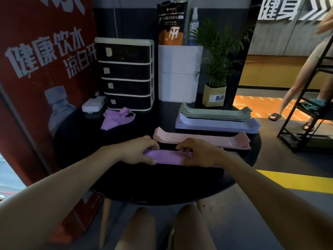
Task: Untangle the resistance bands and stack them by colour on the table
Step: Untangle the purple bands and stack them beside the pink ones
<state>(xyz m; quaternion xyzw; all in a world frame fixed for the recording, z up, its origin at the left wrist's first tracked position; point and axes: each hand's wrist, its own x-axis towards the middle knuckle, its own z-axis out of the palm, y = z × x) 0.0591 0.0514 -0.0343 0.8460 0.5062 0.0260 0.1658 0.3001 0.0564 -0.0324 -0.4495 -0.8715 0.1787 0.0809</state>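
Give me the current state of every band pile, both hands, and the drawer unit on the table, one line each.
Purple band: flat near the front edge, held at both ends.
Left hand: grips its left end.
Right hand: grips its right end.
Tangled purple bands: crumpled, unsorted.
Pink stack: flat.
Lavender-blue stack: flat, neat.
Green stack: flat, on the lavender-blue stack.
Drawer unit: all four drawers closed.

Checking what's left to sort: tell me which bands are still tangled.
The loose purple bands in front of the black drawer unit; they lie crumpled and twisted, while the green, lilac and pink bands sit flat in stacks.
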